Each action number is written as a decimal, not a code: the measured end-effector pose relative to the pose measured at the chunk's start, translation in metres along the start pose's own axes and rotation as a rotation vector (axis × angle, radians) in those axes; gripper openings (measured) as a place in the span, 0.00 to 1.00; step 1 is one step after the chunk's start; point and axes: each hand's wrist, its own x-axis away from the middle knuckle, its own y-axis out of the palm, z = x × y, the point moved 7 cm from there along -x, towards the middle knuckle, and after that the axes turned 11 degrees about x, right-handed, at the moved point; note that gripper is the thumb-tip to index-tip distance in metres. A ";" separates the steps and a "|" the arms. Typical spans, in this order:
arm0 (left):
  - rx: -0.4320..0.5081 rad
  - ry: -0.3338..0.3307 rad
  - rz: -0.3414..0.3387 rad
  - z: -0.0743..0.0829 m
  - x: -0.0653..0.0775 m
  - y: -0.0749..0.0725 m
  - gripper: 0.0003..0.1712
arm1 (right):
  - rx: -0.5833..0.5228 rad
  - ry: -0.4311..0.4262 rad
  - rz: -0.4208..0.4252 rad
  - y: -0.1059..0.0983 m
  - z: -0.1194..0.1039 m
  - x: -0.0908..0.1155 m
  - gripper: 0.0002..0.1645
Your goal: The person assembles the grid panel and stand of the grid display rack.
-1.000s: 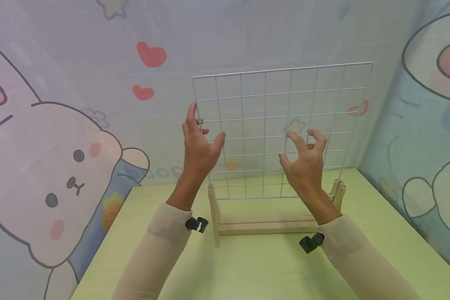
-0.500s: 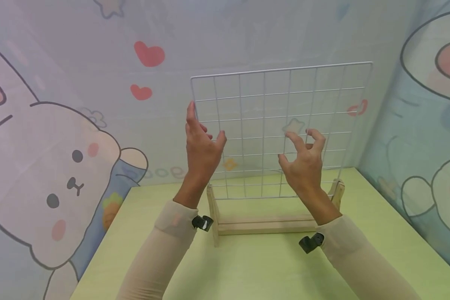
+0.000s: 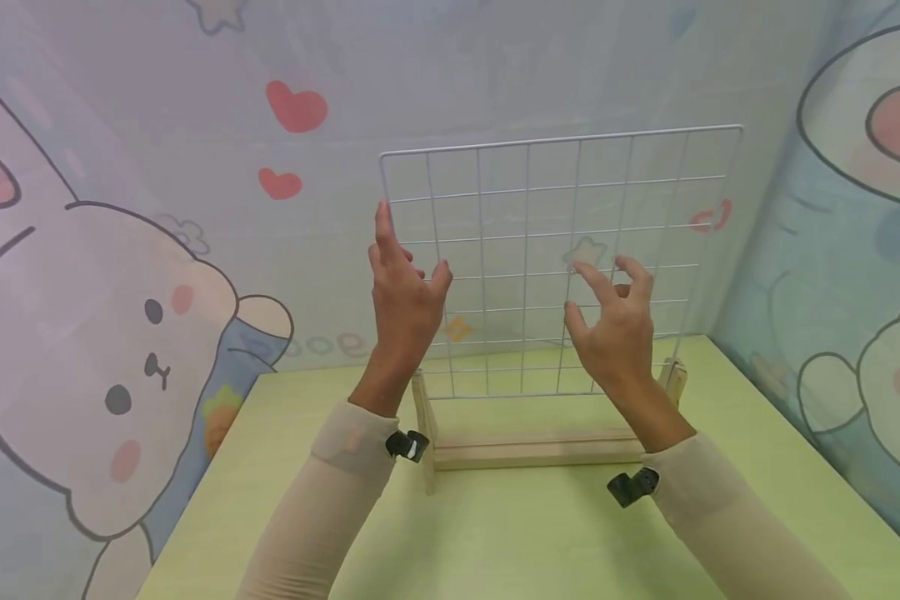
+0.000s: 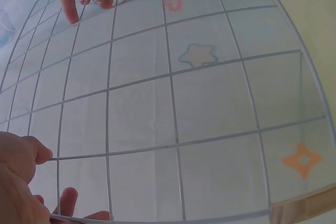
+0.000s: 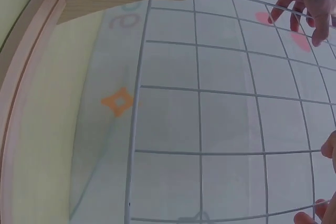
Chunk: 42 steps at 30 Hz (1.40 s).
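Note:
A white wire grid panel (image 3: 525,275) stands tilted in a pale wooden stand (image 3: 540,452). My left hand (image 3: 407,300) is at the panel's left edge. Its thumb lies in front, near a wire crossing, and some fingers reach behind the edge, as the left wrist view shows. My right hand (image 3: 618,329) is before the right half of the panel, with bent, spread fingers and the thumb apart from the index finger. Fingertips and thumb are close to the wires; whether they touch cannot be told. In the right wrist view only parts of the right fingers (image 5: 329,148) show.
The stand rests on a yellow-green tabletop (image 3: 495,542). Behind it hangs a pale cloth backdrop (image 3: 435,75) printed with rabbits, hearts and stars. A similar printed side (image 3: 847,267) closes off the right.
My left hand has shifted slightly right, closer to the panel's edge. The right hand has slid a little to the right along the panel. Panel and stand keep their place.

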 end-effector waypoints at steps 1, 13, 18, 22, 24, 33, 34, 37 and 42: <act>-0.001 0.001 0.000 0.000 0.000 0.000 0.55 | 0.001 -0.005 0.022 -0.003 0.001 -0.001 0.27; 0.008 0.016 -0.006 -0.002 -0.003 -0.001 0.55 | -0.060 0.061 0.219 -0.044 0.029 -0.028 0.31; 0.012 0.007 -0.009 -0.004 -0.003 -0.004 0.56 | -0.060 0.102 0.259 -0.055 0.042 -0.040 0.39; 0.016 0.004 -0.008 -0.005 -0.003 -0.005 0.56 | -0.038 0.135 0.232 -0.061 0.049 -0.047 0.45; 0.020 0.006 -0.008 -0.005 -0.003 -0.006 0.56 | -0.047 0.164 0.186 -0.061 0.052 -0.051 0.49; 0.052 0.026 -0.024 -0.004 -0.004 -0.005 0.56 | -0.082 0.270 -0.047 -0.053 0.062 -0.060 0.61; 0.054 0.026 -0.026 -0.004 -0.004 -0.005 0.56 | -0.084 0.272 -0.064 -0.053 0.063 -0.061 0.61; 0.062 0.024 -0.032 -0.005 -0.004 -0.005 0.56 | -0.076 0.285 -0.108 -0.053 0.065 -0.062 0.61; 0.066 0.027 -0.040 -0.005 -0.003 -0.005 0.56 | -0.047 0.289 -0.153 -0.054 0.067 -0.062 0.62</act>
